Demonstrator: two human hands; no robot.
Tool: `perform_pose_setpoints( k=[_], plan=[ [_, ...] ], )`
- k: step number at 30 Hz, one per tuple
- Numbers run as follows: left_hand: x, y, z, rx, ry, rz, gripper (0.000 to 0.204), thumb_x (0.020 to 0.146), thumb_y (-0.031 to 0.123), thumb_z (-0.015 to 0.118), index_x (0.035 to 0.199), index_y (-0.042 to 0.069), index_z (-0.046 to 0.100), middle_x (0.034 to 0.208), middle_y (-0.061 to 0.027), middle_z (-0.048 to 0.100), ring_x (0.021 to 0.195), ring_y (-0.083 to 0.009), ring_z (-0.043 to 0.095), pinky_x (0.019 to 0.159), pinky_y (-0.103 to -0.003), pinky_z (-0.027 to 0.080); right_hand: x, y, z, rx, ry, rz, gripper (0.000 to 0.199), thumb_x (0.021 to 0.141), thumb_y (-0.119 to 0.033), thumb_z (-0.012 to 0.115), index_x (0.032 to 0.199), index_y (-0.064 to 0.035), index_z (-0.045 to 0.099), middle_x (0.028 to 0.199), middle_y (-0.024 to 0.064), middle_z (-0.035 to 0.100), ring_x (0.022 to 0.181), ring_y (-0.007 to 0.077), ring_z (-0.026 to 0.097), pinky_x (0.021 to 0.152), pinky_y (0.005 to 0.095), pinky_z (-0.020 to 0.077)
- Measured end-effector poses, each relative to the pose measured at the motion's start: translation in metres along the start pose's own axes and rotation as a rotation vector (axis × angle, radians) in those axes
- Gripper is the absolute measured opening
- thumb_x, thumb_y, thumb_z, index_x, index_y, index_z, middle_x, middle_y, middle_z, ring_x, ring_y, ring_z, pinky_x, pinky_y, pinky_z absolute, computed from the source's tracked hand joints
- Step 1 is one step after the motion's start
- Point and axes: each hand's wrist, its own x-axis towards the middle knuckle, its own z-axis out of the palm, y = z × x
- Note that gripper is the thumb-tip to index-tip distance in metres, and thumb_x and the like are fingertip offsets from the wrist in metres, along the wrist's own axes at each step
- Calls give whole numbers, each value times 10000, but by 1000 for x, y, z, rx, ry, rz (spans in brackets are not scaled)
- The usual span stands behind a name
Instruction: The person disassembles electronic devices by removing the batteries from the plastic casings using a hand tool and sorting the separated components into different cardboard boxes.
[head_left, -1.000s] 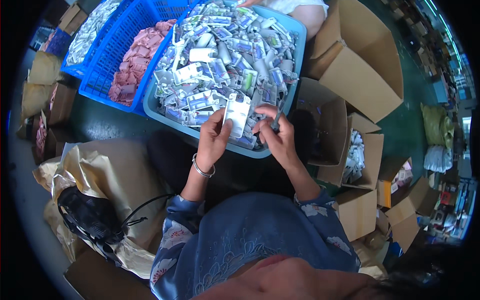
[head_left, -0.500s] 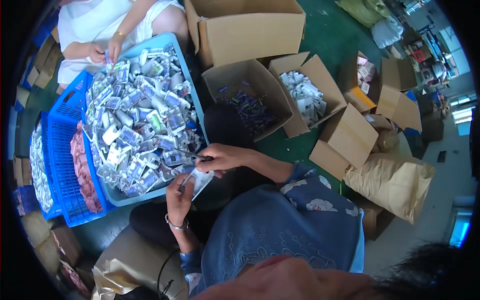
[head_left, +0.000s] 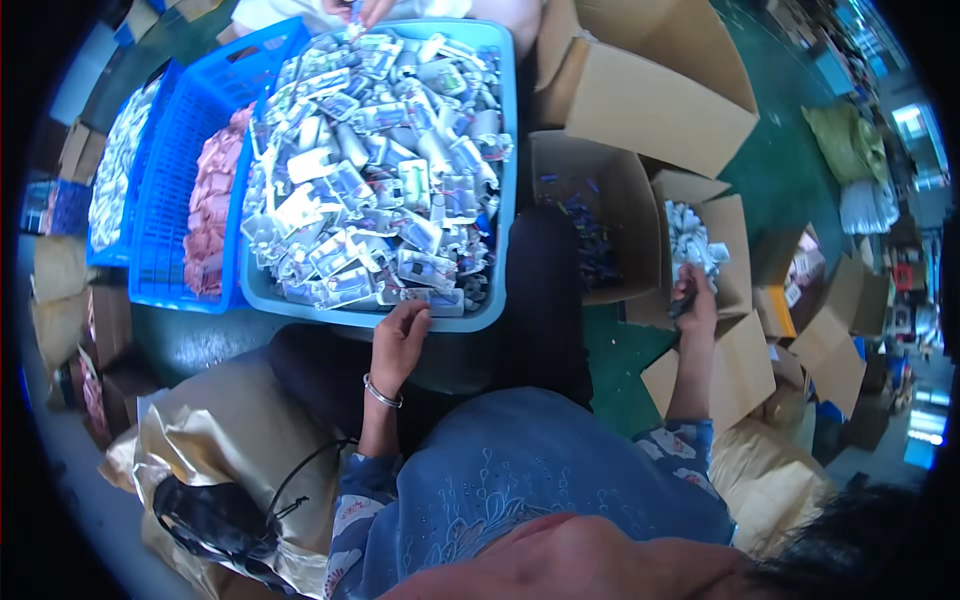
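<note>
Two bare hands work over bins and boxes, seen from above; the left hand (head_left: 400, 335), a bracelet on its wrist, rests at the near rim of a light blue tub (head_left: 505, 200), fingers curled loosely toward the small packets (head_left: 370, 170) heaped inside, though whether it grips one cannot be told; the right hand (head_left: 693, 300) reaches out over a small open cardboard box (head_left: 735, 250) holding pale wrapped pieces (head_left: 690, 235), its fingers closed around something small and dark, too blurred to name; between tub and that box stands another open box (head_left: 585, 200) with dark bits inside; left of the tub sits a blue crate (head_left: 160, 200) holding pink items; another person's hands (head_left: 355, 10) show at the tub's far edge.
</note>
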Motion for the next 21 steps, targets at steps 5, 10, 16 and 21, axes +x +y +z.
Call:
perform_pose_setpoints(
  k=[5,10,16,21],
  plan=[
    [2,-20,7,124,95,-46,161,849,122,588,950,2,621,737,-121,642,664,-174,637,600,-273,474,-62,29,196,-675,-567,-146,274,872,-242,601,1027,-16,586,801,67,610,601,103,555,449,215,402],
    [3,-26,7,158,125,19,166,848,157,579,942,30,631,731,-135,638,672,-284,639,606,-317,480,-67,100,301,-1432,-616,-874,620,801,-424,639,1182,28,452,868,283,598,761,431,607,631,452,505],
    [-6,-33,15,103,210,89,158,868,154,551,917,27,631,733,-129,632,664,-261,636,599,-321,479,-55,136,313,-1495,-554,-799,523,803,-339,632,1144,34,497,949,290,592,867,408,594,753,457,481],
    [-10,-30,11,5,212,91,203,903,179,520,919,6,627,696,-90,630,661,-179,637,584,-299,473,-84,91,299,-1117,-649,-1012,362,765,-178,655,1065,-5,550,965,210,588,862,345,611,736,396,493]
  ],
)
